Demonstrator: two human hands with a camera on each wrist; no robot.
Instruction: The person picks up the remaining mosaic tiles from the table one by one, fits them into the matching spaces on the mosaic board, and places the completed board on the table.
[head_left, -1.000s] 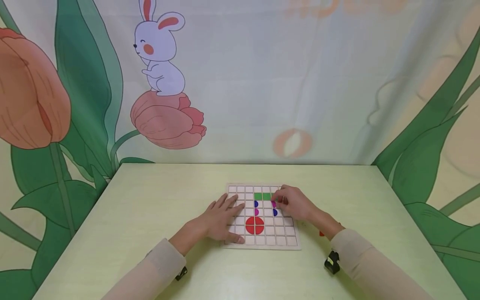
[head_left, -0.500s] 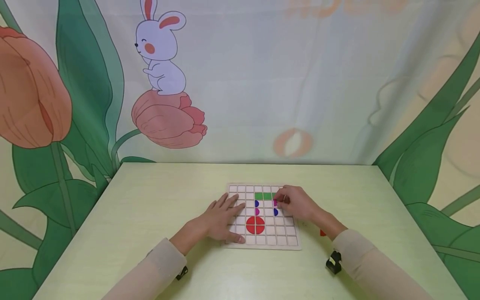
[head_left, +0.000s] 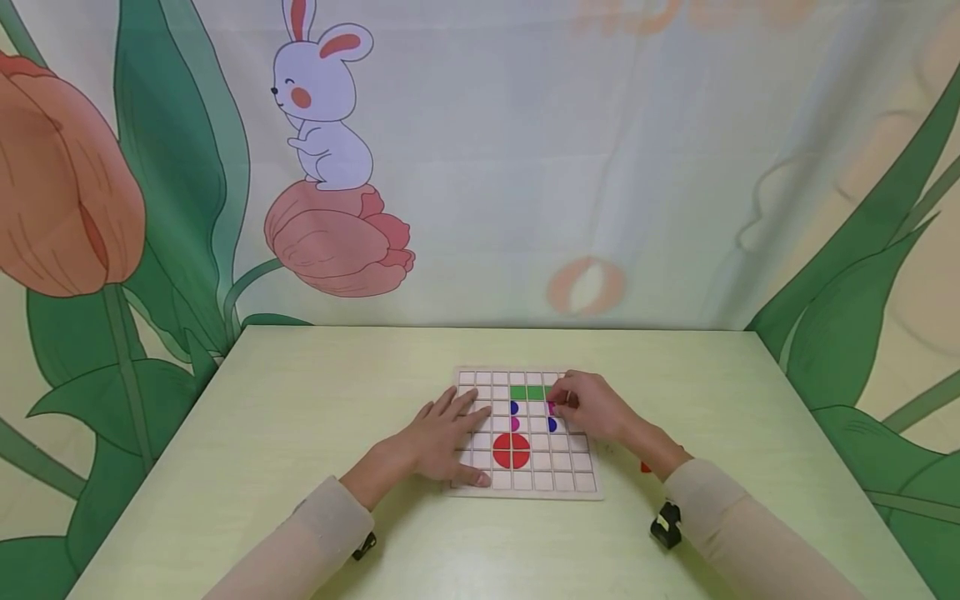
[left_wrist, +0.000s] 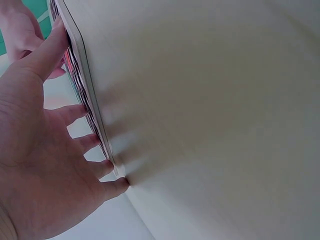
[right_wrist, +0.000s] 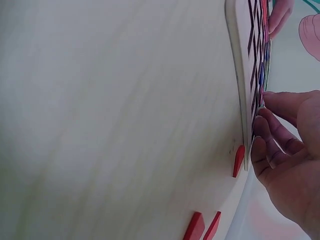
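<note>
A white gridded board [head_left: 562,482] lies on the table, its left side under the spread, straight fingers of my left hand [head_left: 438,437]. With thumb and index finger my right hand [head_left: 596,406] pinches a small magenta half-round piece [head_left: 552,408] at a cell near the board's right side. Green squares [head_left: 527,392] fill a short row just above, partly behind these fingers. A blue half-round piece [head_left: 552,425] sits below it. Farther left are another blue half-round [head_left: 513,407] and a magenta half-round [head_left: 515,424]. Red quarter pieces [head_left: 521,460] form a circle lower down.
On the table right of the board lie loose red pieces [right_wrist: 194,226], mostly hidden by the right forearm in the head view. A printed curtain [head_left: 480,167] with a rabbit and tulips hangs behind the table's back edge [head_left: 375,327].
The right fingertips shift very slightly at the magenta piece, which shows at a slightly different angle. My left hand keeps its place on the board.
</note>
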